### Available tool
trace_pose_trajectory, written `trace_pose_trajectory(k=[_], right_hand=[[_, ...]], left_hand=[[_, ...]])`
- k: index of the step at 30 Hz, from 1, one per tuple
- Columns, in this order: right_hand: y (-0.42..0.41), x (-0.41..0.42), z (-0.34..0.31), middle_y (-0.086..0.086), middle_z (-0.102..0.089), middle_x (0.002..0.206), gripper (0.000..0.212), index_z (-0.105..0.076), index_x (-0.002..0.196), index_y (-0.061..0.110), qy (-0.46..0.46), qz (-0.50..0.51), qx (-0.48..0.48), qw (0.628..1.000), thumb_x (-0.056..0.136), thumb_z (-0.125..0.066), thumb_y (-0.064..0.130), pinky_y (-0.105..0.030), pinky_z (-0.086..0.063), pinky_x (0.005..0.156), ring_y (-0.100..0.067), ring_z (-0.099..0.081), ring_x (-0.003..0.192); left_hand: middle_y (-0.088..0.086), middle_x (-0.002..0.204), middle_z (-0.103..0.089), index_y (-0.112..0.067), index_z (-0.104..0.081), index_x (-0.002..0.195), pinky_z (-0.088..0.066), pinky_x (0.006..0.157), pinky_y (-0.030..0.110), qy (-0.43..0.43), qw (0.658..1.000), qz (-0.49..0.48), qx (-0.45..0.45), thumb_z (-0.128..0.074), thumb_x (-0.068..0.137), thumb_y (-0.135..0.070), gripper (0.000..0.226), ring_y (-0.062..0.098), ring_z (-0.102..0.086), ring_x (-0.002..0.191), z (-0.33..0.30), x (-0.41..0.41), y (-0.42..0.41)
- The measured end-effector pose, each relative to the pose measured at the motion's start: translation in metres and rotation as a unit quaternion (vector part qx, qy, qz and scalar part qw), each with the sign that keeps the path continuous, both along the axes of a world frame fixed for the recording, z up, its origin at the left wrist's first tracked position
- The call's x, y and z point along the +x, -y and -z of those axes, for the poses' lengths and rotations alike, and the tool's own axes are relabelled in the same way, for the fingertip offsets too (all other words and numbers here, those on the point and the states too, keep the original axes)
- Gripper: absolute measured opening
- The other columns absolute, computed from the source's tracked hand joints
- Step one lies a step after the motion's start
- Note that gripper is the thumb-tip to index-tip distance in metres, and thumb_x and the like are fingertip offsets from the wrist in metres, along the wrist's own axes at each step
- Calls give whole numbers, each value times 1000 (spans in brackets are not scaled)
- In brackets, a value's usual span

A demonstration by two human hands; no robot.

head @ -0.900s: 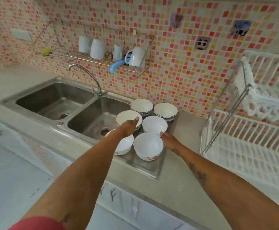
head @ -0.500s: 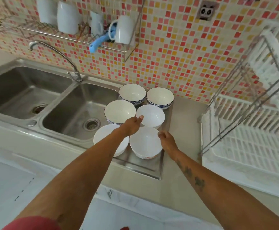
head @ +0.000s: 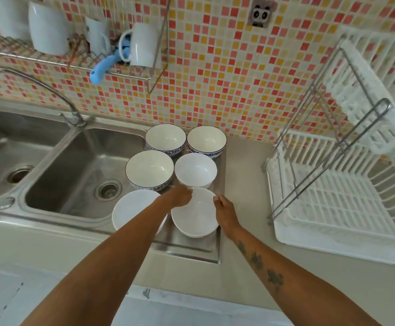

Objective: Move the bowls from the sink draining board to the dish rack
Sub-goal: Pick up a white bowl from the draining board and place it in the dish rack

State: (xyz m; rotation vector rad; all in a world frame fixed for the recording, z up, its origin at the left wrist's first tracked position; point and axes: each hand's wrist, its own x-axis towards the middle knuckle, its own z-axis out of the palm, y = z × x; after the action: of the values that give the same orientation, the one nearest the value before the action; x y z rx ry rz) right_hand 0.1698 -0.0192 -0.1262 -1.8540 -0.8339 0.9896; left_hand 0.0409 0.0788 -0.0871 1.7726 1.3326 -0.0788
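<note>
Several white bowls stand on the steel draining board (head: 191, 249) to the right of the sink. The nearest plain white bowl (head: 194, 216) sits at the front right. My left hand (head: 180, 196) pinches its far left rim, and my right hand (head: 226, 211) grips its right rim. The bowl looks slightly tilted, its base near the board. Another white bowl (head: 130, 208) lies front left, partly hidden under my left forearm. Behind stand a blue-rimmed bowl (head: 149, 169), a small white bowl (head: 195, 170) and two blue-patterned bowls (head: 165, 138) (head: 206, 141). The white dish rack (head: 337, 208) stands at the right.
A double steel sink (head: 79, 170) with a curved tap (head: 71, 114) lies at the left. A wire wall shelf (head: 74, 60) holds white mugs and a blue brush. The rack has an upper tier (head: 366, 90) on a metal frame. Beige counter (head: 246, 184) separates draining board and rack.
Both hands have closed in on the front right bowl's rim, left hand shifting right from the blue-rimmed bowl. The view has moved closer and lower.
</note>
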Motion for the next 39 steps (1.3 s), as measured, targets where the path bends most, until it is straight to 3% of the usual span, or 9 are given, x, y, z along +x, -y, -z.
trace_pose_trajectory(k=[4, 7, 12, 17, 20, 23, 27, 31, 39], right_hand=[[1, 0, -5, -9, -50, 80, 24, -52, 84, 5, -3, 14, 7, 1000, 100, -37, 16, -27, -35, 61, -18, -43, 74], [2, 2, -20, -4, -47, 72, 27, -46, 74, 8, -8, 27, 24, 999, 100, -38, 15, -27, -34, 59, -16, -41, 68], [-7, 5, -93, -1, -49, 74, 33, -45, 69, 15, 11, 52, 76, 996, 101, -38, 20, -26, -35, 63, -16, -44, 70], [-1, 23, -207, -11, -59, 103, 31, -59, 103, 4, 81, 59, 209, 973, 102, -35, 24, -33, -41, 82, -19, -51, 93], [20, 44, -276, -11, -51, 82, 33, -56, 93, -4, 151, 71, 291, 942, 102, -36, 21, -31, -33, 67, -17, -45, 75], [51, 72, -333, -19, -53, 85, 36, -56, 93, -7, 218, 94, 334, 912, 102, -36, 22, -31, -33, 67, -20, -46, 75], [101, 124, -386, -18, -54, 84, 35, -57, 89, -5, 283, 120, 358, 882, 102, -37, 21, -30, -32, 67, -17, -45, 74], [145, 180, -414, 10, -47, 70, 33, -49, 70, 21, 335, 157, 366, 854, 102, -38, 18, -24, -32, 59, -3, -41, 64], [191, 287, -409, 10, -49, 77, 21, -55, 87, 13, 422, 169, 373, 809, 101, -40, 16, -17, -33, 65, -4, -45, 73]], left_hand=[[12, 105, -57, -12, -53, 86, -38, 110, 32, -36, 997, 38, 49, -30, 103, -7, 29, 24, -52, 108, 4, 2, 1], [18, 137, -52, -1, -54, 127, -37, 107, 33, -43, 998, 25, 40, -31, 104, -15, 35, 32, -49, 126, -15, 4, 6], [20, 141, -50, 2, -46, 138, -38, 108, 36, 20, 998, 9, 51, -23, 106, -18, 44, 32, -50, 128, -90, 12, -5], [13, 121, -59, -21, -59, 104, -45, 103, 54, 218, 974, -7, 58, -39, 103, -26, 20, 35, -56, 113, -211, 24, 1], [4, 125, -56, -15, -57, 123, -41, 104, 46, 268, 959, 12, 90, -40, 102, -37, 35, 27, -53, 114, -278, 49, 15], [8, 132, -55, -10, -45, 140, -41, 99, 46, 309, 947, 38, 80, -35, 103, -39, 48, 26, -52, 116, -327, 80, 43], [4, 116, -60, -19, -47, 125, -43, 91, 42, 380, 911, 156, 27, -26, 105, -37, 34, 24, -58, 102, -370, 131, 83], [-3, 90, -65, -21, -56, 103, -51, 70, 30, 397, 894, 207, -11, -26, 105, -37, 34, 15, -62, 82, -397, 195, 114], [10, 134, -59, -18, -54, 134, -50, 97, 50, 371, 887, 247, -118, -40, 97, -53, 53, 34, -60, 120, -392, 298, 134]])
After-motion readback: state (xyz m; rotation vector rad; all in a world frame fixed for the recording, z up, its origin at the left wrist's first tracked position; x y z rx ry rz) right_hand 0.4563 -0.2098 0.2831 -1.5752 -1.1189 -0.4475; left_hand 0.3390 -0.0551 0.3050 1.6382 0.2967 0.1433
